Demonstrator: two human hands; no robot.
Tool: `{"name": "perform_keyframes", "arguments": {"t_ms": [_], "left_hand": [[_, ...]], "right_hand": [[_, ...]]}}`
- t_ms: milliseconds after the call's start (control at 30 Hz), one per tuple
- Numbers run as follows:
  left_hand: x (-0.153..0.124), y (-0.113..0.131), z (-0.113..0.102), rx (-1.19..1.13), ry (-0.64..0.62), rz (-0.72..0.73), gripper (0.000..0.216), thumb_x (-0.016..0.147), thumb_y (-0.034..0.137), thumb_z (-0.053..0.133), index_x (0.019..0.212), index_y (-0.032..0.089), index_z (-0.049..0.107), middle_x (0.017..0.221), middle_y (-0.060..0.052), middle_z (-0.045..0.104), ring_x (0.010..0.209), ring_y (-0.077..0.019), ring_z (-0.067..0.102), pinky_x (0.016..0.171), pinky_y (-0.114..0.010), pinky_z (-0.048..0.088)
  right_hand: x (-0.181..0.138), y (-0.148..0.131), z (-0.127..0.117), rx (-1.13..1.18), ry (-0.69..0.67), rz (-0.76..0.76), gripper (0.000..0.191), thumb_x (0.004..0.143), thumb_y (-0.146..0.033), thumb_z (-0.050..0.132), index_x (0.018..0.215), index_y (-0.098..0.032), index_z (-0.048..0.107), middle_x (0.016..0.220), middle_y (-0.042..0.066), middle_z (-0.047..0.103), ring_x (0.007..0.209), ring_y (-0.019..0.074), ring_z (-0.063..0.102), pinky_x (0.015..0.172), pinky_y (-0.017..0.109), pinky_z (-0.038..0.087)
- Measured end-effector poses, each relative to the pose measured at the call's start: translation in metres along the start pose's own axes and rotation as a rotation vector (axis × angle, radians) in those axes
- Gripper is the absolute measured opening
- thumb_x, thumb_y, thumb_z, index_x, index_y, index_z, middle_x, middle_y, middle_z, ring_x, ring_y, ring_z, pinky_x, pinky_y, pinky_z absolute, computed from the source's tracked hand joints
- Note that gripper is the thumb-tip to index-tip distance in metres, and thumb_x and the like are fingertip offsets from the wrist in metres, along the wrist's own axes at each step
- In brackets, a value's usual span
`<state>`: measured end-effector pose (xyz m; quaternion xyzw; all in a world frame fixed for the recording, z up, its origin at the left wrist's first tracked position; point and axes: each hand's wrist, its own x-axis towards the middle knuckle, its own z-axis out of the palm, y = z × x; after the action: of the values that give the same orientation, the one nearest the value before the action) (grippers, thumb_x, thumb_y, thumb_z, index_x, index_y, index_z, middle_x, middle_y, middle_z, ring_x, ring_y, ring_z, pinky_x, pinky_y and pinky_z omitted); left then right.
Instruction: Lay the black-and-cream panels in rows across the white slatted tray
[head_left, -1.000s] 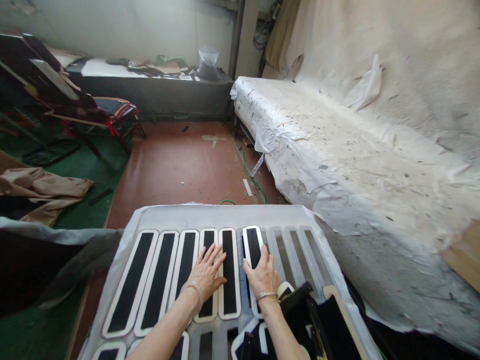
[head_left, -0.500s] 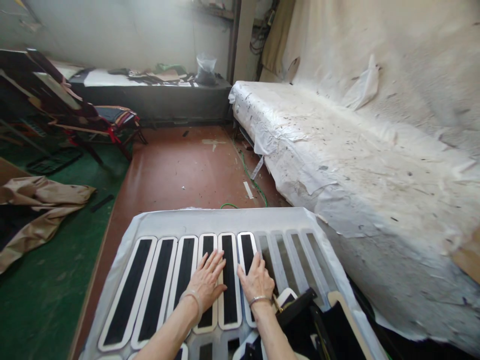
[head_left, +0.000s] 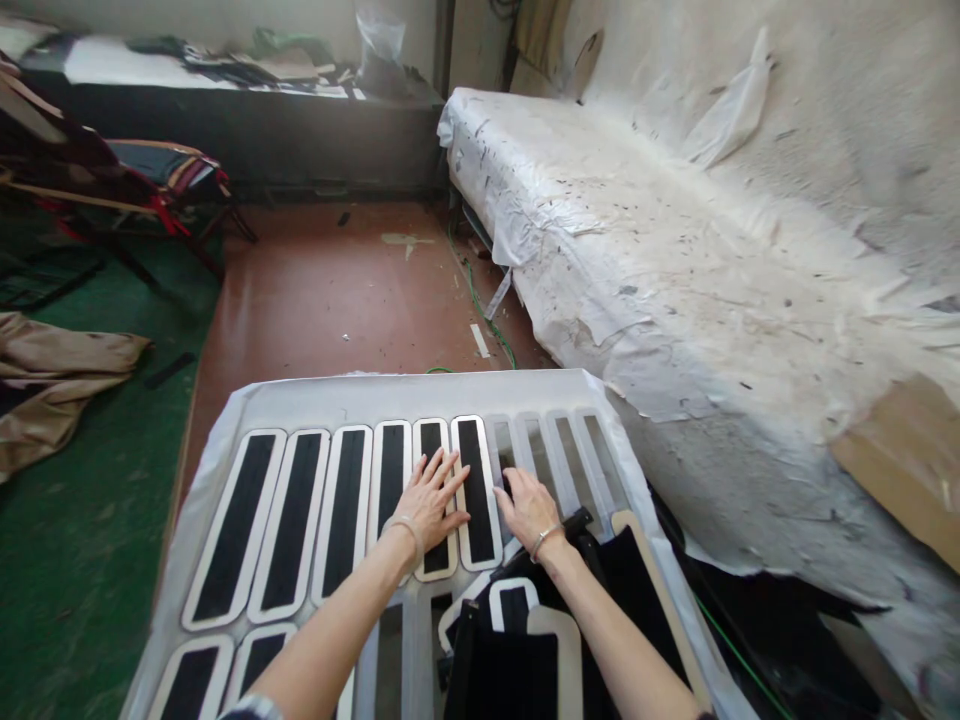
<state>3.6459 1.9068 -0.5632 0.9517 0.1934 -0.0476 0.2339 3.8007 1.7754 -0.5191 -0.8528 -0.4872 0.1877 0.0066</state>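
Note:
My left hand (head_left: pixel 431 497) lies spread over the panels, its fingertips on a black panel with a pale border (head_left: pixel 475 490) and the one beside it. My right hand (head_left: pixel 529 512) is just right of that panel, over the grey outlines on the cloth. Its fingers are bent, with the thumb apart from the index finger; a small dark patch shows between them, and I cannot tell what it is. More black, pale-bordered panels (head_left: pixel 234 530) lie in a row to the left. Below my right hand is a heap of black pieces with cream edges (head_left: pixel 568 660).
The white-covered work table (head_left: pixel 322 395) bears grey panel-shaped marks (head_left: pixel 576 465) at right. Beside it stands a long bench draped in stained white sheeting (head_left: pixel 585 210). A chair (head_left: pixel 161 170) and crumpled tan cloth (head_left: pixel 67 370) are at left. A clear plastic bag (head_left: pixel 380 55) sits at the back.
My right hand has moved off the rightmost bordered panel to its right side. My left hand has shifted rightward along the row onto that panel. The view has tipped downward.

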Motion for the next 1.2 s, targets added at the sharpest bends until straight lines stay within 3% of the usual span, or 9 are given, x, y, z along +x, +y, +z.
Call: {"name": "perform_keyframes", "arguments": {"t_ms": [100, 200, 367, 467, 567, 767, 1033, 1200], "left_hand": [[0.001, 0.005, 0.0, 0.014, 0.002, -0.001, 0.073, 0.082, 0.049, 0.062, 0.146, 0.031, 0.031, 0.157, -0.005, 0.019, 0.144, -0.0301, 0.01, 0.116, -0.054, 0.012], [0.002, 0.01, 0.002, 0.028, 0.002, 0.0, 0.073, 0.082, 0.049, 0.061, 0.146, 0.031, 0.03, 0.157, -0.004, 0.018, 0.144, -0.0295, 0.009, 0.116, -0.053, 0.012], [0.004, 0.015, 0.009, 0.043, 0.001, 0.002, 0.073, 0.083, 0.052, 0.059, 0.146, 0.031, 0.029, 0.158, -0.004, 0.018, 0.144, -0.0298, 0.009, 0.116, -0.053, 0.012], [0.003, 0.017, 0.01, 0.049, 0.001, 0.006, 0.073, 0.084, 0.053, 0.058, 0.147, 0.032, 0.028, 0.158, -0.004, 0.017, 0.145, -0.0291, 0.009, 0.117, -0.052, 0.012], [0.003, 0.02, 0.01, 0.059, 0.003, 0.009, 0.074, 0.083, 0.054, 0.058, 0.147, 0.032, 0.027, 0.158, -0.004, 0.017, 0.145, -0.0289, 0.008, 0.117, -0.052, 0.011], [0.002, 0.021, 0.009, 0.084, -0.002, 0.013, 0.075, 0.083, 0.052, 0.06, 0.147, 0.032, 0.025, 0.158, -0.003, 0.017, 0.145, -0.0284, 0.008, 0.117, -0.052, 0.012], [0.005, 0.02, 0.009, 0.132, 0.007, 0.02, 0.079, 0.081, 0.057, 0.06, 0.147, 0.032, 0.024, 0.157, -0.005, 0.019, 0.144, -0.0293, 0.013, 0.116, -0.052, 0.017], [0.008, 0.027, 0.012, 0.169, 0.017, 0.013, 0.077, 0.082, 0.058, 0.058, 0.147, 0.03, 0.027, 0.156, -0.007, 0.023, 0.143, -0.0302, 0.017, 0.115, -0.052, 0.019]], "right_hand": [[-0.034, 0.019, 0.002, -0.003, -0.028, -0.092, 0.019, 0.091, -0.033, 0.051, 0.089, -0.017, 0.061, 0.093, 0.008, 0.062, 0.1, 0.0254, 0.053, 0.09, 0.038, 0.039], [-0.064, 0.026, 0.009, 0.01, -0.033, -0.157, 0.019, 0.089, -0.034, 0.054, 0.087, -0.016, 0.06, 0.094, 0.009, 0.061, 0.098, 0.0267, 0.05, 0.095, 0.044, 0.034], [-0.095, 0.034, 0.019, 0.122, -0.097, -0.26, 0.016, 0.088, -0.028, 0.053, 0.077, -0.019, 0.059, 0.079, 0.002, 0.06, 0.084, 0.0198, 0.052, 0.087, 0.034, 0.037], [-0.092, 0.036, 0.024, 0.216, -0.103, -0.213, 0.018, 0.088, -0.03, 0.054, 0.074, -0.02, 0.057, 0.078, -0.001, 0.06, 0.079, 0.016, 0.055, 0.08, 0.028, 0.04], [-0.072, 0.031, 0.03, 0.287, -0.05, -0.041, 0.014, 0.092, -0.028, 0.048, 0.083, -0.02, 0.056, 0.078, 0.0, 0.061, 0.073, 0.0138, 0.058, 0.068, 0.023, 0.041], [-0.044, 0.008, 0.043, 0.31, 0.013, 0.265, 0.009, 0.089, -0.024, 0.052, 0.081, -0.019, 0.052, 0.071, 0.003, 0.063, 0.07, 0.019, 0.062, 0.062, 0.027, 0.039], [-0.053, -0.002, 0.043, 0.297, 0.07, 0.245, 0.005, 0.088, -0.015, 0.052, 0.086, -0.019, 0.051, 0.09, 0.006, 0.063, 0.08, 0.02, 0.064, 0.068, 0.027, 0.041], [-0.052, 0.003, 0.034, 0.341, 0.073, 0.2, 0.007, 0.085, -0.011, 0.053, 0.085, -0.018, 0.053, 0.087, 0.006, 0.062, 0.078, 0.0202, 0.063, 0.067, 0.027, 0.043]]}}
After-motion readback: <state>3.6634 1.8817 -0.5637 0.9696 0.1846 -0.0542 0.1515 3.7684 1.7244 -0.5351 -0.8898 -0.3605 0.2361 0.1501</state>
